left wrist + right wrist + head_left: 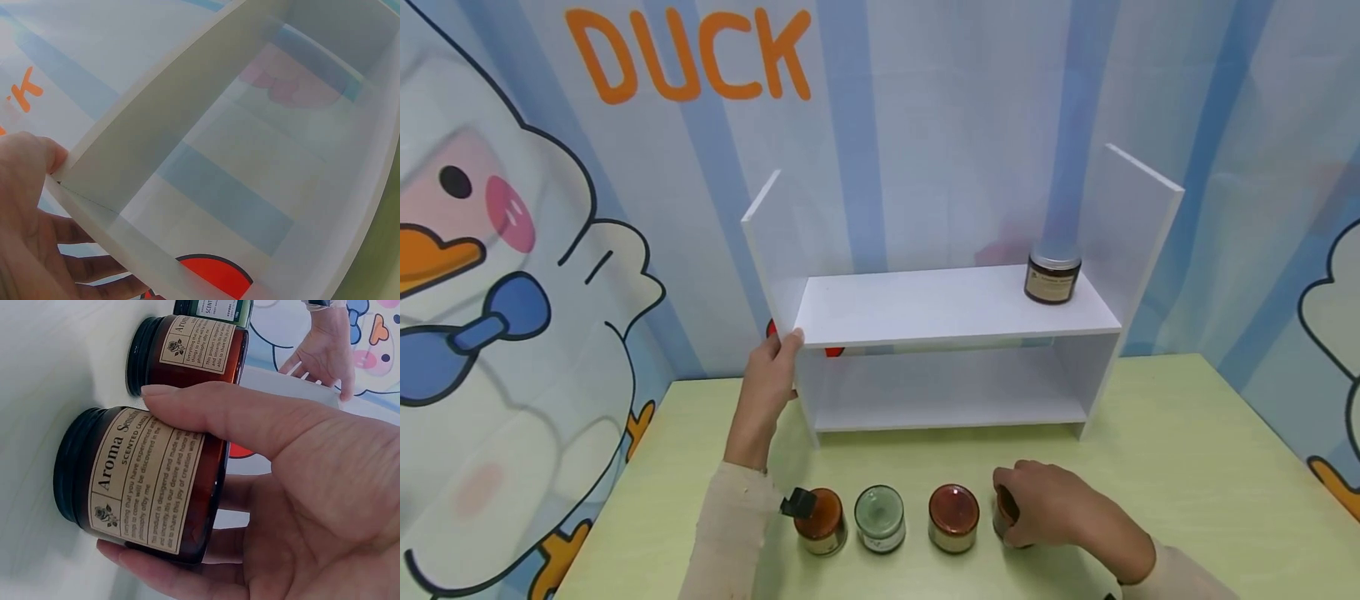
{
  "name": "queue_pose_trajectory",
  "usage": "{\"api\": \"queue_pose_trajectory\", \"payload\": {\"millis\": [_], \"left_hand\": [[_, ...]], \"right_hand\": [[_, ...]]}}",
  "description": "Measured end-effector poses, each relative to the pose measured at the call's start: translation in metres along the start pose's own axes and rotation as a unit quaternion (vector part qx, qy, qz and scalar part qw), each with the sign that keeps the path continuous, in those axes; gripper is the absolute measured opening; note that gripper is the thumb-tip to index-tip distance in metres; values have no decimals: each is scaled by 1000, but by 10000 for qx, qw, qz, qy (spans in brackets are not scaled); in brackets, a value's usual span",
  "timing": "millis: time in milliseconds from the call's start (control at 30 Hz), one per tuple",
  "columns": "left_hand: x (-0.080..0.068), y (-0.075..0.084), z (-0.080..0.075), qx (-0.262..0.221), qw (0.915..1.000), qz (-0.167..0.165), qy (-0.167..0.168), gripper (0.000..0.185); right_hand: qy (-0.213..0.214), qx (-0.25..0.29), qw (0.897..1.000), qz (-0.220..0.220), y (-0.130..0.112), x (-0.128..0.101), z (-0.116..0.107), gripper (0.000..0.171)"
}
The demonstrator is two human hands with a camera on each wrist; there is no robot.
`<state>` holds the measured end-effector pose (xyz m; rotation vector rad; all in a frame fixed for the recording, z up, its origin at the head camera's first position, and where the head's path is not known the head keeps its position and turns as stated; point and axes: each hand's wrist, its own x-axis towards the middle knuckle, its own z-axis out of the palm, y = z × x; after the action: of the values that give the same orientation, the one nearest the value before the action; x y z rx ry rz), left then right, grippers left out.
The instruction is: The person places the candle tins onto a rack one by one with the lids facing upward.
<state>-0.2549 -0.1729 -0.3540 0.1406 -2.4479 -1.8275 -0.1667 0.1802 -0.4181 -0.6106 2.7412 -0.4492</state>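
Observation:
My left hand (769, 367) grips the left side panel of a white two-tier shelf (955, 308). In the left wrist view the thumb lies at the board's edge and the fingers reach behind the panel. On the table, my right hand (1051, 505) holds a brown glass scented candle jar (150, 487), thumb on one side and fingers on the other. Its black lid faces down toward the tabletop. To its left stand a reddish-brown jar (953, 518), a green jar (880, 518) and an amber jar (822, 523) in a row.
Another dark jar (1052, 277) with a beige label stands at the right end of the shelf's upper board. Under everything lies a pale yellow-green table (1210, 467). Behind it hangs a blue striped backdrop (940, 125) with a cartoon duck.

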Motion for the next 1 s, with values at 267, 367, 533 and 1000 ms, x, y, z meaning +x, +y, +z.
{"api": "queue_pose_trajectory", "payload": {"millis": [267,367,533,1000], "left_hand": [[1,-1,1,9,10000,29,-6,67],[1,-2,1,13,10000,46,-15,66],[0,-2,1,-15,10000,44,-28,66],[0,-2,-1,-86,9999,30,-55,69]], "right_hand": [[34,-48,9999,104,1,-1,1,35],[20,-13,9999,154,2,-1,0,34],[-7,-3,9997,224,3,-1,-1,32],[-6,-334,9994,111,1,2,-4,34]]}}
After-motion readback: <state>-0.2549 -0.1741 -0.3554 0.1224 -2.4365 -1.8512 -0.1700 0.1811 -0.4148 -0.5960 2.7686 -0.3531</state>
